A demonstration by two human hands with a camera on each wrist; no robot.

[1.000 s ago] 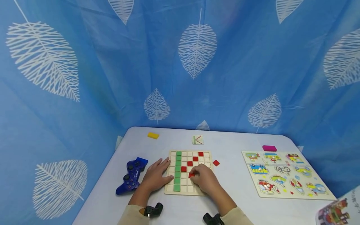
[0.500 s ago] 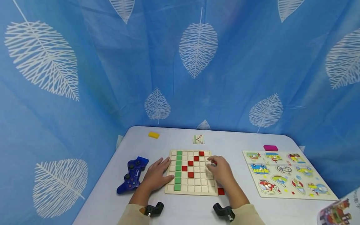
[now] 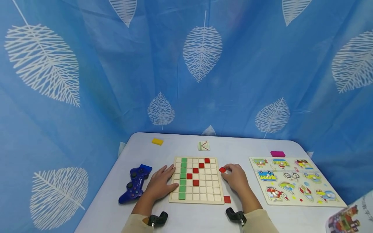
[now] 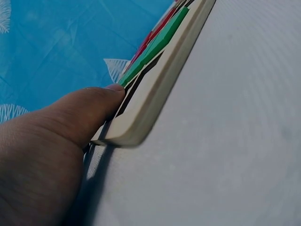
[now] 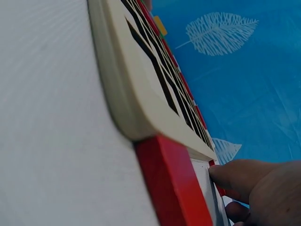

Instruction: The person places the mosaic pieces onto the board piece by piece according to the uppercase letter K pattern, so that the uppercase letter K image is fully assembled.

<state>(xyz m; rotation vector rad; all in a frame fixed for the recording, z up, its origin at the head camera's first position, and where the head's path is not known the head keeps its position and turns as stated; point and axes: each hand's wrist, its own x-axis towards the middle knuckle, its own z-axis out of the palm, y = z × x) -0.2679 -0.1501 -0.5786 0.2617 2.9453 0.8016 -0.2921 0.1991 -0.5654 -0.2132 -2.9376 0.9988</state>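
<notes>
A wooden grid board (image 3: 217, 194) lies on the table, with a column of green square tiles (image 3: 182, 182) near its left side and several red square tiles (image 3: 196, 183) stepping diagonally. My left hand (image 3: 159, 184) rests at the board's left edge, fingers extended and thumb on the rim; the left wrist view shows the thumb (image 4: 99, 106) against the frame. Just off the right edge, my right hand (image 3: 237, 178) pinches a red square tile (image 3: 222, 169) between thumb and index finger. Another loose red tile (image 3: 227, 199) lies by the board's lower right corner, large in the right wrist view.
A small pattern card (image 3: 204, 145) lies behind the board. Left stand a blue game controller (image 3: 135, 183) and a yellow block (image 3: 157, 141). A vehicle peg puzzle (image 3: 294, 181) and a magenta block (image 3: 278, 154) are right. A printed container (image 3: 345, 218) fills the lower right corner.
My right hand has let go of a red tile in a board cell and moved right to a loose red tile beside the board, now pinched. My left hand has stayed put.
</notes>
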